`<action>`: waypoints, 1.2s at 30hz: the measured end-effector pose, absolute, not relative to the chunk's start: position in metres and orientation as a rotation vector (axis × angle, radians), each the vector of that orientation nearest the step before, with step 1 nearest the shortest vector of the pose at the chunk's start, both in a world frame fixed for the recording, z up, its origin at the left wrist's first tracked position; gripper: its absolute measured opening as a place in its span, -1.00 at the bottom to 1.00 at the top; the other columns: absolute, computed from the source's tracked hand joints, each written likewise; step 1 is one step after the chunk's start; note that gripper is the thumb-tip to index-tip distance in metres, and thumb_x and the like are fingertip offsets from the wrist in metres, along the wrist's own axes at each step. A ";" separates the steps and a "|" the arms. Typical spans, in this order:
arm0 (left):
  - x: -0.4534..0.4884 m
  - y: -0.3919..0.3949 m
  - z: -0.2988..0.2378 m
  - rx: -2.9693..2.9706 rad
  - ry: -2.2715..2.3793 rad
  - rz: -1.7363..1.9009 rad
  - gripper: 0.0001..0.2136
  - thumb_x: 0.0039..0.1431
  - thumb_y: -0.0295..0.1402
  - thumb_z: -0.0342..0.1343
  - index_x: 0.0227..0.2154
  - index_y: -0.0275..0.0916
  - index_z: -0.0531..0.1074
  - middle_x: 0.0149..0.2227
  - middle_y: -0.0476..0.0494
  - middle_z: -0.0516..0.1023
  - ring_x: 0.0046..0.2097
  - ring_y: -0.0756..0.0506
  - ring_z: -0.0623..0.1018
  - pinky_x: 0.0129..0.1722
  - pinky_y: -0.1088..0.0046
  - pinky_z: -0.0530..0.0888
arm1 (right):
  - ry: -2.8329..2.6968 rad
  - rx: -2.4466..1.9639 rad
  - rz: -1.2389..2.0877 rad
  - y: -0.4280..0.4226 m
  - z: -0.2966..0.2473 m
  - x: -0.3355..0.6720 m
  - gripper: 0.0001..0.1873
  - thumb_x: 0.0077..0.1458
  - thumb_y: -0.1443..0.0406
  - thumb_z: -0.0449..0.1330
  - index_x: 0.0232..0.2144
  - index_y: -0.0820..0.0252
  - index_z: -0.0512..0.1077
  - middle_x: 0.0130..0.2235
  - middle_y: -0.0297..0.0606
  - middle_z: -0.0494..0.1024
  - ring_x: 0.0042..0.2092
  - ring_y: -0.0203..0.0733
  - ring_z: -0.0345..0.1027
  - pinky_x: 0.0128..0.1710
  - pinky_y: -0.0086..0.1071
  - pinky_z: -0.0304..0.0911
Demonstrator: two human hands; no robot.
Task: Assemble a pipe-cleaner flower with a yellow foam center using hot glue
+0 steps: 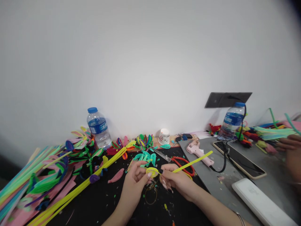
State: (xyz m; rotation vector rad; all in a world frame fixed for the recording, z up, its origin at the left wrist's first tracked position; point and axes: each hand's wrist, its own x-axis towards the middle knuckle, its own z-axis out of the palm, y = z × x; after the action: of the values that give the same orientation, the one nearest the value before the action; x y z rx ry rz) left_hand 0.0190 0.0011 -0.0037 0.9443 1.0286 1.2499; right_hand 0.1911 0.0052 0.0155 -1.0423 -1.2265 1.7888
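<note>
My left hand [135, 179] and my right hand [175, 179] meet over the black table. Both pinch a yellow pipe cleaner [191, 162]. Its near end is wound into a small flat coil [152, 171] between my fingertips. The free end sticks up and to the right, over the red-handled pliers [184, 164]. Thin wire loops [150, 192] lie on the table just below my hands. Teal looped pieces [144, 157] lie right behind my left hand.
A long bundle of yellow pipe cleaners [77, 188] runs diagonally at left, beside coloured looped flowers [81, 149]. Two water bottles [99, 128] [231, 121] stand at the wall. A pink glue gun [198, 152], phone [240, 160] and white box [261, 201] lie right. Another person's hand [290, 142] shows at far right.
</note>
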 end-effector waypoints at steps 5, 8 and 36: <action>0.019 -0.001 -0.003 0.933 0.992 1.250 -0.62 -0.19 -0.30 0.35 -0.27 -0.24 0.37 -0.54 0.01 0.52 -0.50 -0.05 0.52 -0.43 0.43 0.48 | -1.132 -0.983 1.827 0.005 0.011 0.190 -0.63 -0.05 0.14 0.28 -0.66 0.26 0.30 -0.67 -0.38 0.38 -0.67 -0.47 0.12 -0.65 -0.54 -0.07; 0.020 -0.003 -0.002 0.911 0.943 1.243 -0.61 -0.18 -0.31 0.35 -0.26 -0.24 0.37 -0.55 0.02 0.51 -0.50 -0.04 0.52 -0.43 0.45 0.47 | -1.086 -0.955 1.852 0.005 0.010 0.192 -0.63 -0.06 0.14 0.29 -0.66 0.26 0.31 -0.67 -0.38 0.38 -0.66 -0.45 0.13 -0.65 -0.54 -0.05; 0.026 -0.007 -0.010 0.711 0.917 1.223 -0.55 -0.25 -0.27 0.43 -0.24 -0.24 0.43 -0.51 0.01 0.51 -0.42 -0.05 0.57 -0.38 0.47 0.52 | -0.934 -0.969 2.056 0.005 0.002 0.188 -0.67 -0.03 0.10 0.26 -0.52 0.23 0.30 -0.63 -0.41 0.39 -0.69 -0.45 0.15 -0.71 -0.56 -0.05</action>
State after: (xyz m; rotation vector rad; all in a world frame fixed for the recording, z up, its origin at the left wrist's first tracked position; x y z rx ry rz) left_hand 0.0265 -0.0066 -0.0101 0.7108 0.9171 1.2235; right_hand 0.1881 0.0045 0.0016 -0.9689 -0.9344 2.0558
